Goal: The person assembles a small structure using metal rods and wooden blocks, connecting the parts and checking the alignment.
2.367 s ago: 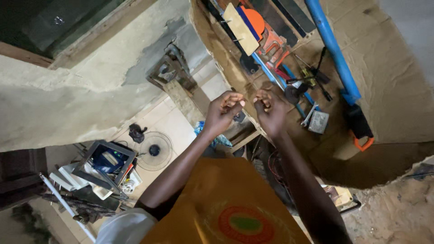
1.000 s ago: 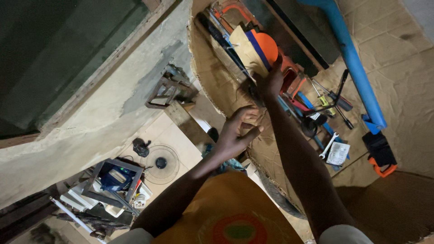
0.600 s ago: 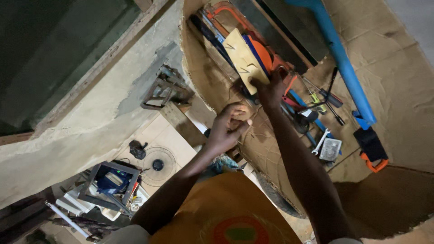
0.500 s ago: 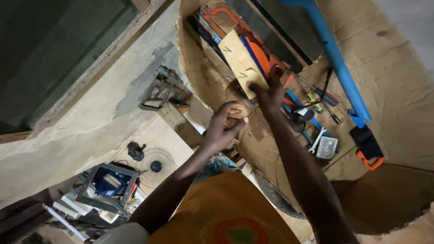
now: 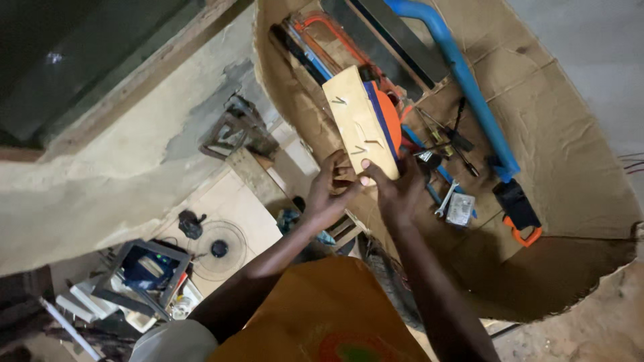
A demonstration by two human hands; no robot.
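Left hand (image 5: 332,191) and right hand (image 5: 397,191) both grasp the near end of a pale, flat wooden board (image 5: 359,124) with bent nails, over the creased cardboard sheet (image 5: 577,154).

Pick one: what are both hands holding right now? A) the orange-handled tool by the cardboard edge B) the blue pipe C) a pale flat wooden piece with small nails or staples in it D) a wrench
C: the left hand and right hand both grip the lower end of the pale wooden piece, while the blue pipe lies untouched on the cardboard.
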